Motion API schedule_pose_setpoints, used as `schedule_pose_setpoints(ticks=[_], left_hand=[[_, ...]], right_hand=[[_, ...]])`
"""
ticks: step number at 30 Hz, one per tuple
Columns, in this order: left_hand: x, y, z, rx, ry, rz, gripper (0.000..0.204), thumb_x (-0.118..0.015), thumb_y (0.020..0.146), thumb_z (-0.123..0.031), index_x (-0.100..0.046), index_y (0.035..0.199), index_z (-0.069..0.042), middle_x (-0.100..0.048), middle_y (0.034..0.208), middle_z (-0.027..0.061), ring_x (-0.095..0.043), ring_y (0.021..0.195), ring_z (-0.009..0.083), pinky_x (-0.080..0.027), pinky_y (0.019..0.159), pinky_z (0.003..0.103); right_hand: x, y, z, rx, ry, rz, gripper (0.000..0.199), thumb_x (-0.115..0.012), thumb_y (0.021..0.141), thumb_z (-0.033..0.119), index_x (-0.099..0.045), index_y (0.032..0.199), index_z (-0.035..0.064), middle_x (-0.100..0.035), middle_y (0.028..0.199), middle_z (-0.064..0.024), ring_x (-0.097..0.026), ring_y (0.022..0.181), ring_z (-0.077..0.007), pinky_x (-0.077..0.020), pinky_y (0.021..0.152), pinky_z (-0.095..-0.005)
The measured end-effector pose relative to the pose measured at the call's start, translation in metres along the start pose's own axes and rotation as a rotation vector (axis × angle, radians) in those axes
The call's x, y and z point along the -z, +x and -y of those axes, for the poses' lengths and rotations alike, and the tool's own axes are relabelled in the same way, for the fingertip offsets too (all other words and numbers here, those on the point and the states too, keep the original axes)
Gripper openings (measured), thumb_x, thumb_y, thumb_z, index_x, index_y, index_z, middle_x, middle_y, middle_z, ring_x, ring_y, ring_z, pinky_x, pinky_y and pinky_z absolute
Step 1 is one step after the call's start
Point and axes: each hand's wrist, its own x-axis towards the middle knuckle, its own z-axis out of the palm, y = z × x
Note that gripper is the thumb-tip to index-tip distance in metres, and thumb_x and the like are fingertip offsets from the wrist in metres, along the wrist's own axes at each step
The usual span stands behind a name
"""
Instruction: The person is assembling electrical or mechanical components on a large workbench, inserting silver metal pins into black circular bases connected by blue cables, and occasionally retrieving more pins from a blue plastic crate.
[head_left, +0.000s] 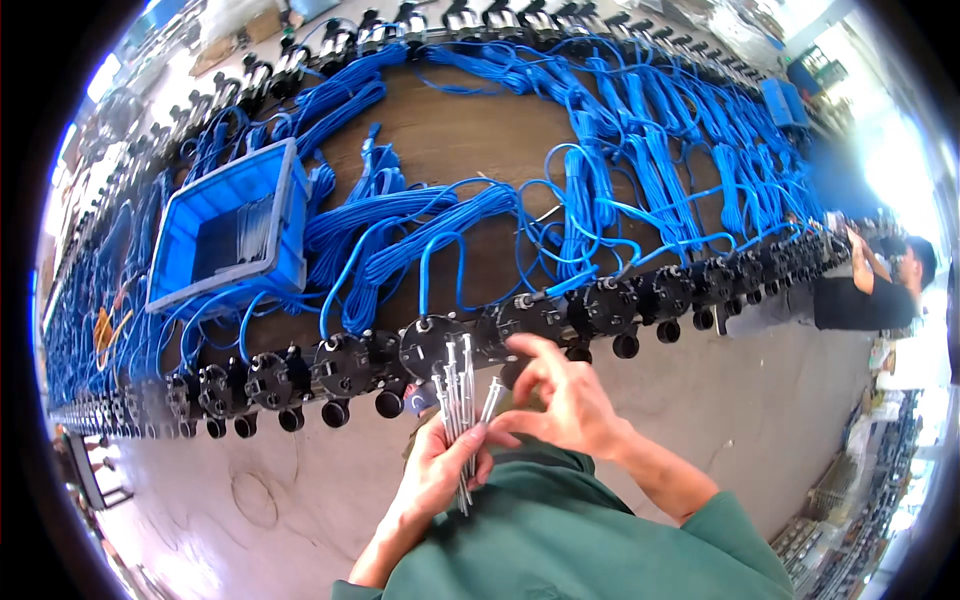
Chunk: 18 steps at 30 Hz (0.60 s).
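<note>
My left hand [432, 472] is closed around a bundle of long, thin silvery screws [455, 405], heads up and shanks sticking out below the fist. One or two of them lean apart from the rest toward the right. Beside them is my right hand [585, 408], its index finger stretched out and its thumb reaching to the bundle's edge; nothing plainly sits between its fingers. Just beyond the screw heads is a round black housing [430, 345] at the table's near edge, a blue cable rising from it. Another black housing [530, 316] lies behind my right fingertips.
A blue plastic crate [228, 225] with thin silvery rods inside stands at left on the brown table [450, 130]. Coiled blue cables [440, 225] cover much of the tabletop. Black housings line both long edges. A co-worker [870, 290] stands at the far right.
</note>
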Motion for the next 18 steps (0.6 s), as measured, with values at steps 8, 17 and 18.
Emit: schedule_pose_setpoints(ticks=[8, 17, 18], left_hand=[[-0.013, 0.008, -0.003, 0.128, 0.151, 0.015, 0.016, -0.049, 0.107, -0.012, -0.052, 0.118, 0.0, -0.073, 0.097, 0.0195, -0.061, 0.057, 0.0124, -0.049, 0.048, 0.024], [-0.006, 0.023, -0.004, 0.037, 0.108, -0.071, 0.014, -0.049, 0.105, -0.009, -0.055, 0.11, 0.003, -0.071, 0.087, 0.0224, -0.051, 0.047, 0.0122, -0.04, 0.041, 0.024], [-0.006, 0.024, -0.005, 0.04, 0.083, -0.065, 0.015, -0.049, 0.105, -0.01, -0.055, 0.111, 0.003, -0.07, 0.087, 0.0227, -0.052, 0.047, 0.0128, -0.04, 0.041, 0.024]], right_hand=[[0.031, -0.018, -0.016, -0.175, 0.392, -0.105, 0.011, -0.066, 0.097, 0.007, -0.069, 0.095, -0.0034, -0.072, 0.076, -0.0069, -0.068, 0.069, -0.009, -0.0511, 0.061, -0.0229], [0.076, -0.013, -0.055, 0.162, -0.252, -0.681, 0.008, -0.067, 0.096, 0.009, -0.068, 0.093, 0.0013, -0.07, 0.076, -0.0118, -0.073, 0.066, -0.0208, -0.0541, 0.055, -0.0299], [0.073, -0.011, -0.059, 0.17, -0.246, -0.68, 0.008, -0.068, 0.095, 0.009, -0.068, 0.092, 0.0014, -0.069, 0.075, -0.0117, -0.072, 0.066, -0.0215, -0.0538, 0.055, -0.03]])
